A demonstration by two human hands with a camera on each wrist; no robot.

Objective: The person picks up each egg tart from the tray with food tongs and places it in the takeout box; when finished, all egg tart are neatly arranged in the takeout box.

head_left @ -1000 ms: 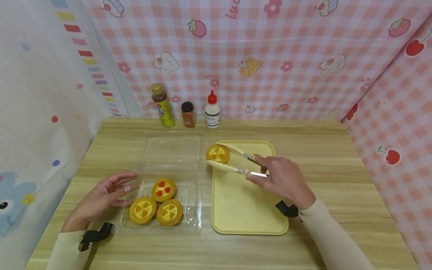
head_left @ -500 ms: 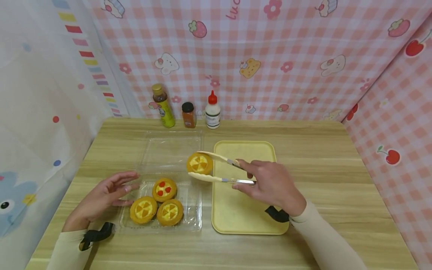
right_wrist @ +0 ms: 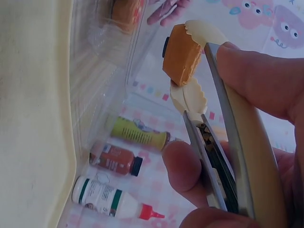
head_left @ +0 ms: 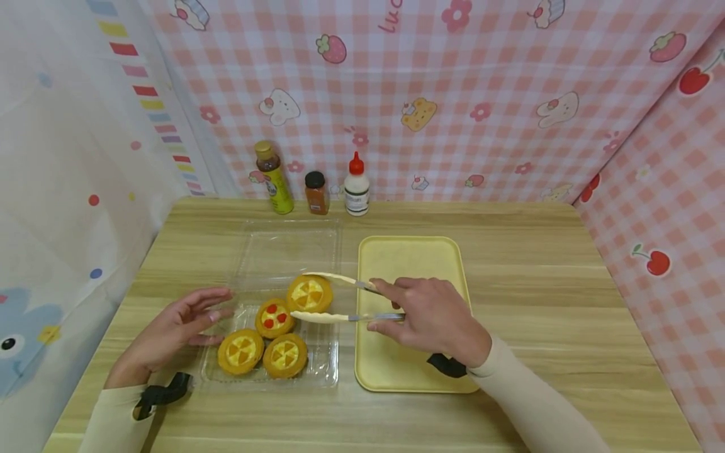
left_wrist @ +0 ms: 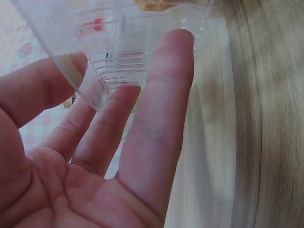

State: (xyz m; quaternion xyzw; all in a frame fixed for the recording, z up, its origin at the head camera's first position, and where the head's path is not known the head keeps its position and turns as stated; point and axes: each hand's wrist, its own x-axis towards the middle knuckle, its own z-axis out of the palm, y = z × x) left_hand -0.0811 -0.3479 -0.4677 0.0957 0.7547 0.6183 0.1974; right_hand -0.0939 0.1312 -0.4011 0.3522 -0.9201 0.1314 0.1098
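Note:
My right hand (head_left: 433, 318) grips cream-tipped tongs (head_left: 325, 318), fingers and thumb on the metal arms. Between the tong tips is an egg tart (head_left: 309, 293) with orange wedges on top, held raised in the right wrist view. It hangs over the far part of a clear plastic box (head_left: 323, 358). Inside lie a tart with red dots (head_left: 274, 318) and two orange-wedge tarts, one nearer left (head_left: 240, 352), the other nearer right (head_left: 286, 356). My left hand (head_left: 181, 327) is at the box's left side, its fingers (left_wrist: 156, 109) extended along the clear wall.
Right of the box lies a pale yellow tray (head_left: 419, 371), under my right hand. The box's clear lid (head_left: 291, 251) is folded back. Along the rear stand a yellow-green bottle (head_left: 277, 189), an orange-brown jar (head_left: 316, 195) and a white red-tipped bottle (head_left: 357, 192).
My right hand has moved left and nearer me, carrying the tart in the tongs from the tray's far left corner to over the box. The left hand has stayed put.

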